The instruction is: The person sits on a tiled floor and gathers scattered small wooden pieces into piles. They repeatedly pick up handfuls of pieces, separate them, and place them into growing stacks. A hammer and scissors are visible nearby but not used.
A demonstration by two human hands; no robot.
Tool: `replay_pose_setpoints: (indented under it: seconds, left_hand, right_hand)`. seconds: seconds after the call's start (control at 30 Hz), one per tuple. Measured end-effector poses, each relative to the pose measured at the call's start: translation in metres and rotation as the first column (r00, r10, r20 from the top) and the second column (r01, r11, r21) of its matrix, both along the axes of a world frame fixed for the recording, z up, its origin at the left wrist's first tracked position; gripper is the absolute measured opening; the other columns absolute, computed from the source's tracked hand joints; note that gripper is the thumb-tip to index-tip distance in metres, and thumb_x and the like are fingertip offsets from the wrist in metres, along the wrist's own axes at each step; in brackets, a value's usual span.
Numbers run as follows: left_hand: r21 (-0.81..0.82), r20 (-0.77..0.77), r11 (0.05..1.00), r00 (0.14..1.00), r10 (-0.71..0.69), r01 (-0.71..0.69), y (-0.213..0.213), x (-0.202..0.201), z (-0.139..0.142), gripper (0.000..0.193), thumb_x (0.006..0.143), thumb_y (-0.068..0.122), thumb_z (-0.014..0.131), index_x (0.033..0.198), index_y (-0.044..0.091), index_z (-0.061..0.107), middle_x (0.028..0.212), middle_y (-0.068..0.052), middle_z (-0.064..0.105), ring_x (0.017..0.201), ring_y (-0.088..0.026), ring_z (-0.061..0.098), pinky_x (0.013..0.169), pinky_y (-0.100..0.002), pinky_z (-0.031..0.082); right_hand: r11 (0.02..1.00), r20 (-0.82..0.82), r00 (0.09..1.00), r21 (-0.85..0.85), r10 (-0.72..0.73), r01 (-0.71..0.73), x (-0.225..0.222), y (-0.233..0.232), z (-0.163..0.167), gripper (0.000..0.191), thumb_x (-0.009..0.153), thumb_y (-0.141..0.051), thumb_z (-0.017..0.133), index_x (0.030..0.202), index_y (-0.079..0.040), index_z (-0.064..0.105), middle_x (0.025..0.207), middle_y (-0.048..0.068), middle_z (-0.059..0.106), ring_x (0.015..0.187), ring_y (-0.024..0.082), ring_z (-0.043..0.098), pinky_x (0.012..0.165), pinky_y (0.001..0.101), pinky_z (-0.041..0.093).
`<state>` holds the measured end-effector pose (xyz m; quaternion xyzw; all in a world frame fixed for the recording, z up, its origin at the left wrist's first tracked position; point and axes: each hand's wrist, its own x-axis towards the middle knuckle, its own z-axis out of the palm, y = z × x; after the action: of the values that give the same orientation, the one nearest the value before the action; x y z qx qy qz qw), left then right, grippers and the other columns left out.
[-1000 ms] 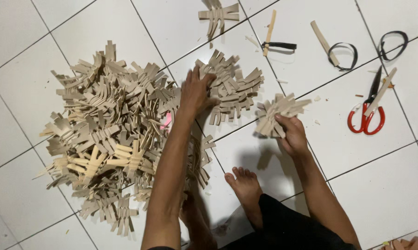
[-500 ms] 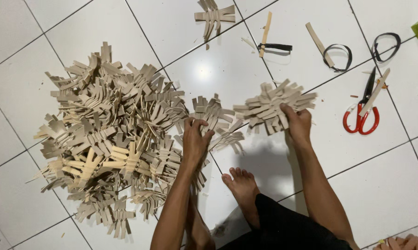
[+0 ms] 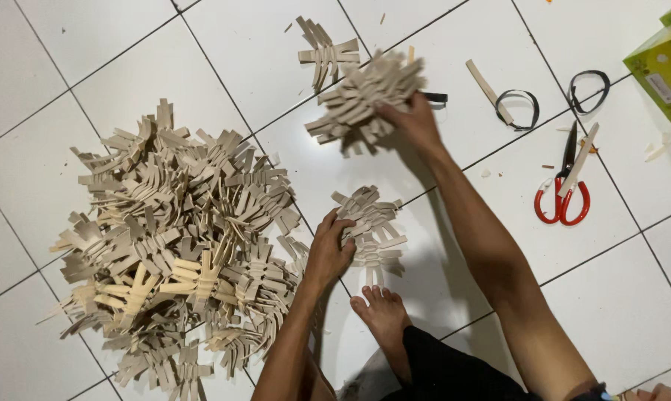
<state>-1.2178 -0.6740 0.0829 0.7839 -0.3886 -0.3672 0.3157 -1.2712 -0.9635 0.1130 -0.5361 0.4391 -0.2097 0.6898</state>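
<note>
— Where did the camera sit?

— There was only one view, worn on the person's head, and it looked almost straight down at the white tiled floor [image 3: 224,67].

— How near was it?

— About at seated head height: both forearms ran up from the bottom edge, and a bare foot [image 3: 383,315] lay just above that edge.

— What anchored the frame?

— The big pile of woven strip pieces [image 3: 179,238] filled the left half. The red-handled scissors [image 3: 565,189] lay well right of it, and a green box [image 3: 666,63] was cut by the top right corner.
</note>
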Motion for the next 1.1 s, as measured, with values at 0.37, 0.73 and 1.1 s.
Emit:
replay_pose_setpoints:
  seconds: [0.37,0.73,1.1]
  left_hand:
    - [0.125,-0.148,0.985,0.980,0.134,-0.115,0.003,-0.010,0.024,0.044,0.086,0.018,0.071,0.129,0.013,0.063,0.159,-0.019,0.041,0.111,-0.041,0.066,0.098,-0.043,0.053]
    - [0.004,-0.045,1.000,0.999,0.026,-0.026,-0.001,-0.011,0.011,0.039,0.086,0.014,0.073,0.124,0.010,0.067,0.154,-0.025,0.043,0.136,-0.044,0.049,0.106,-0.046,0.046]
    - [0.105,-0.073,0.990,0.992,0.105,-0.097,-0.015,-0.018,0.018,0.033,0.086,0.017,0.072,0.119,0.009,0.070,0.152,-0.018,0.046,0.063,-0.020,0.063,0.063,-0.036,0.055]
  right_hand:
    - [0.729,-0.472,0.849,-0.664,-0.235,-0.167,-0.006,-0.013,-0.014,0.053,0.101,-0.054,0.062,0.130,-0.010,0.064,0.139,0.019,0.055,0.133,0.033,0.050,0.111,0.0578,0.040]
    - [0.363,-0.718,0.691,-0.666,-0.079,-0.651,-0.072,-0.078,-0.029,0.058,0.104,-0.059,0.062,0.142,-0.016,0.062,0.155,0.006,0.050,0.151,0.038,0.030,0.115,0.0813,-0.001]
    - [0.357,-0.630,0.638,-0.777,-0.444,-0.519,-0.184,-0.101,-0.059,0.046,0.102,-0.026,0.069,0.144,-0.013,0.062,0.155,0.005,0.056,0.150,0.036,0.040,0.118,0.0780,0.012]
